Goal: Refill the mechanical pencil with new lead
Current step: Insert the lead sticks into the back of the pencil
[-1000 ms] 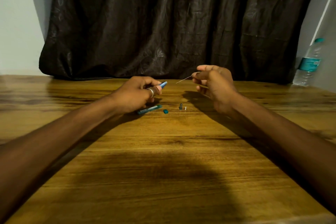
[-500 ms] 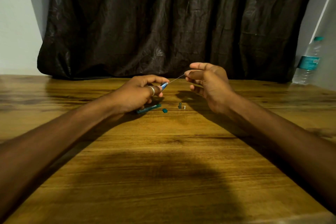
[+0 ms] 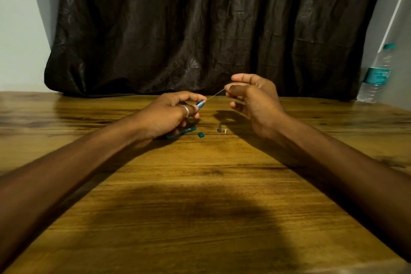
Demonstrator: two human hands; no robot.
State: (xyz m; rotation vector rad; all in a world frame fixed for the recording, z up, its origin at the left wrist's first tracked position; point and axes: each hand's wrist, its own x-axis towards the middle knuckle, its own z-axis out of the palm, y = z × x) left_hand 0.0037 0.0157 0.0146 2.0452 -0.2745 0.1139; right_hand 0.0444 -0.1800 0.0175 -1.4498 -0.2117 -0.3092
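My left hand (image 3: 169, 113) grips a blue mechanical pencil (image 3: 200, 103), whose open end points right and up past my fingers. My right hand (image 3: 253, 98) pinches a thin lead (image 3: 215, 95) between thumb and forefinger. The lead slants down-left and its lower tip meets the pencil's open end. Most of the pencil's barrel is hidden inside my left fist. Both hands hover just above the wooden table (image 3: 200, 196).
Under my left hand lies a teal lead case (image 3: 184, 132), with its small teal cap (image 3: 200, 134) beside it. A small dark pencil cap (image 3: 219, 128) and a tiny white piece (image 3: 225, 130) stand further right. A water bottle (image 3: 375, 75) stands far right. A dark curtain hangs behind.
My right hand moved left and brought the lead's tip from clear of the pencil to its open end. My left hand stayed nearly still, tilting the pencil slightly.
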